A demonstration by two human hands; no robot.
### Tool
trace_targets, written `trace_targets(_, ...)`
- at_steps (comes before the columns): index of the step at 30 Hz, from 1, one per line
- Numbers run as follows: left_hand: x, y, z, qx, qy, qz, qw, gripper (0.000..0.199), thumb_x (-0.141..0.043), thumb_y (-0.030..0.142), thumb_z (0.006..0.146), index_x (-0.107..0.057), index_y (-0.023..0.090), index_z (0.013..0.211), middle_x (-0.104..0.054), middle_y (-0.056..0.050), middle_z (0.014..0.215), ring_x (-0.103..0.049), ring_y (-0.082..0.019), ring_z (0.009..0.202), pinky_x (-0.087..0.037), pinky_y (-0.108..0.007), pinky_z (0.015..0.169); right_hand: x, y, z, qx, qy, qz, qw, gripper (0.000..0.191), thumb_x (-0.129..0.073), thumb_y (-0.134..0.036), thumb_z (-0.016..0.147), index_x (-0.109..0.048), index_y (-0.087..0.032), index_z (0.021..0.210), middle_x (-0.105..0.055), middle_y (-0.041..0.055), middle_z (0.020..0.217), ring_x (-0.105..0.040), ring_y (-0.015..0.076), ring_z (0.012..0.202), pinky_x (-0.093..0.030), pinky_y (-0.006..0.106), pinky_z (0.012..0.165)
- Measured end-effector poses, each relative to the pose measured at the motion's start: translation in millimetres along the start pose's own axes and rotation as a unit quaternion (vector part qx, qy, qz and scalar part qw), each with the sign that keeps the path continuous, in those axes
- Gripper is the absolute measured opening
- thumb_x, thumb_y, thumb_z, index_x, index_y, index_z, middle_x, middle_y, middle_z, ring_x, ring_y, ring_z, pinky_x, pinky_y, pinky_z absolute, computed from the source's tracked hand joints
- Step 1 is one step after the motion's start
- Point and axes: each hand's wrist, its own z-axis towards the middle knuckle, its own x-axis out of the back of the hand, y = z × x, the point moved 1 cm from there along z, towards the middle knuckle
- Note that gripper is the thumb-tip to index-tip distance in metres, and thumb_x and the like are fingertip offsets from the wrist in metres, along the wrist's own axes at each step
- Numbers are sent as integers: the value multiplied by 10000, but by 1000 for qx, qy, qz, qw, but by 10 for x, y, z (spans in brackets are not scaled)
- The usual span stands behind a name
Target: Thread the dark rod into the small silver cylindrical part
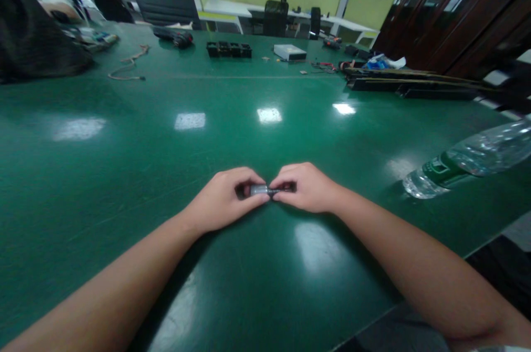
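While the two hands meet low over the green table (124, 175), the small grey cylinder (259, 190) lies between them in the head view, its long axis running roughly from one hand to the other. The left hand (224, 197) has thumb and fingers closed around the grey body; the right hand (312, 189) pinches at the thin dark end (274, 191), so each has its own end, fingertips nearly touching. Whether the cylinder touches the tabletop cannot be told. The grey body sits nearer the left palm. The clear bottle (446, 170) lies on its side, well to the right of the right hand. The near table edge (498, 233) slants beneath the right forearm (406, 247). Ahead, well beyond both hands, stand a black tray (229, 50) and a white box (290, 52).
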Motion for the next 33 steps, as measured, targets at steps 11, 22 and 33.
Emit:
trace_targets(11,-8,1,0,-1,-5,5,1000,233,-707,385,814,-698,201,957,-676,-13,850,-615,-157,733,-472,-254,655,21,-30,0,4,-10,3,1000,164,-721,-184,801,-754,-166,960,-715,40,891,-630,137,785,-443,235,712)
trace_targets(22,-11,18,0,2,-5,8,1000,229,-697,390,828,-692,191,941,-663,-15,849,-611,-166,755,-457,-266,669,19,-27,-17,15,-5,10,1000,167,-713,-186,800,-743,-159,962,-707,40,880,-628,135,777,-451,235,714)
trace_targets(33,-16,14,-4,7,-5,9,1000,246,-714,399,818,-683,180,925,-656,-13,838,-604,-160,743,-454,-265,669,19,-8,-21,21,1,9,1000,142,-699,-159,801,-743,-156,935,-688,30,837,-611,124,738,-443,224,682)
